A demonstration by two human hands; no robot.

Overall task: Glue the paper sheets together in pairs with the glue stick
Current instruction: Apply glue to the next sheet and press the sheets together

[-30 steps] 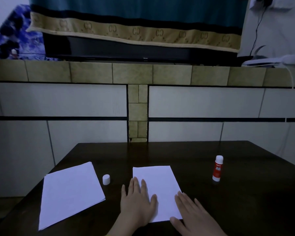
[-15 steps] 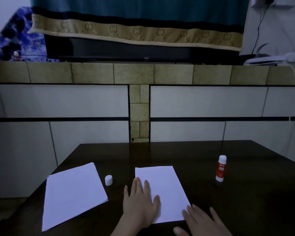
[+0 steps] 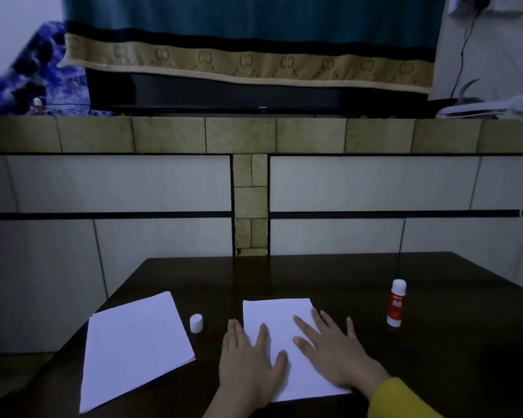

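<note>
A white paper sheet lies on the dark table in front of me. My left hand rests flat on its left edge, fingers apart. My right hand lies flat on its right half, fingers spread. A stack of white paper sheets lies to the left, slightly turned. Between the stack and the sheet stands a small white glue cap. The red glue stick stands upright to the right, a hand's width beyond my right hand.
The table's far edge meets a tiled wall. A tiled ledge above carries a dark flat device under a teal cloth. A white object with a cable sits at the ledge's right end.
My right hand has slid from the sheet's lower right corner up and onto the sheet's right half. My left hand has stayed put on the left edge.
</note>
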